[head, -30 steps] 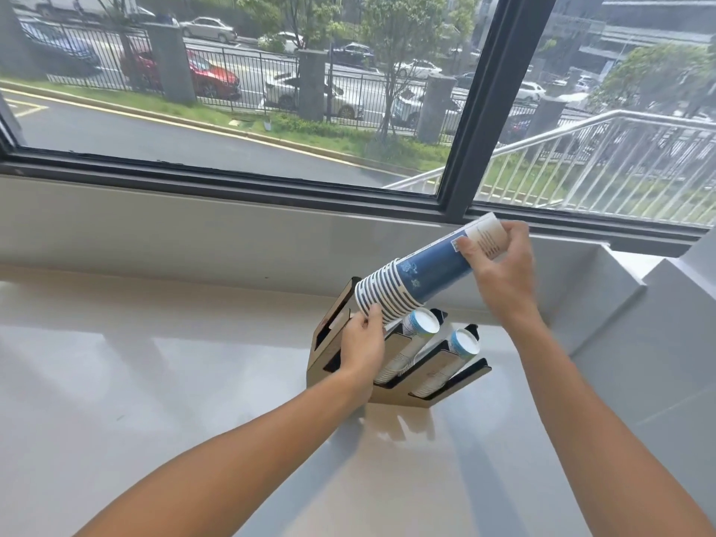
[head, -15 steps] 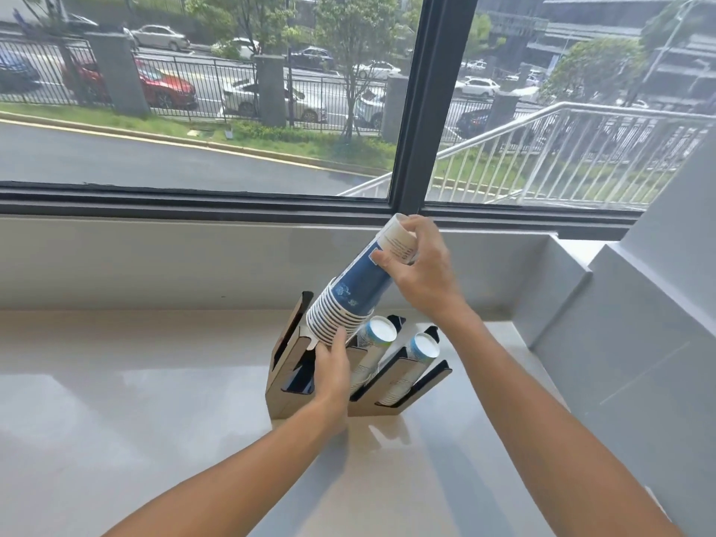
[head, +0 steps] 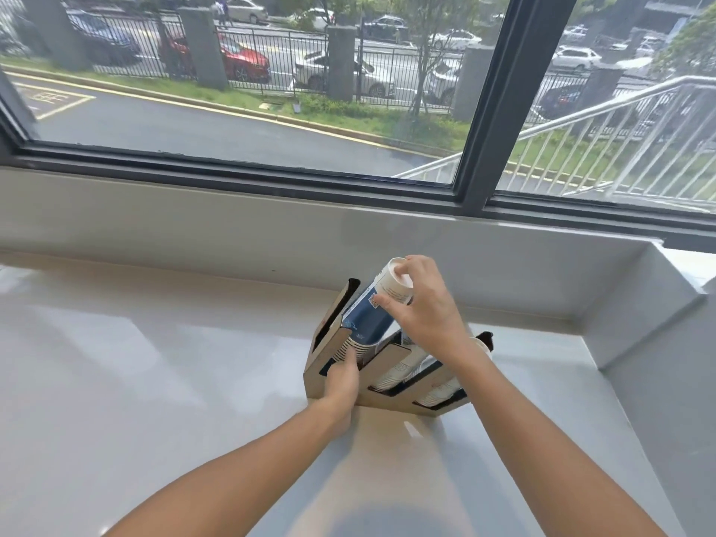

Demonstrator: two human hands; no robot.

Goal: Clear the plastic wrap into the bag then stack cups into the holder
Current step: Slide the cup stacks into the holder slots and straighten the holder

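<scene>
A brown slanted cup holder with three slots stands on the white counter near the window wall. A nested stack of blue-and-white paper cups sits rims-down in its left slot, the upper half sticking out. My right hand grips the top end of that stack. My left hand rests against the holder's front at the left slot, fingertips touching the stack's lower rims. The middle and right slots hold white cup stacks, partly hidden by my right wrist. No plastic wrap or bag is in view.
The white counter stretches left and toward me. A low white ledge under the window runs behind the holder, and a raised white wall closes off the right side.
The cup stack has tipped from nearly level to steep and slid rims-first down into the left slot. My left hand dropped from the rims to the holder's front.
</scene>
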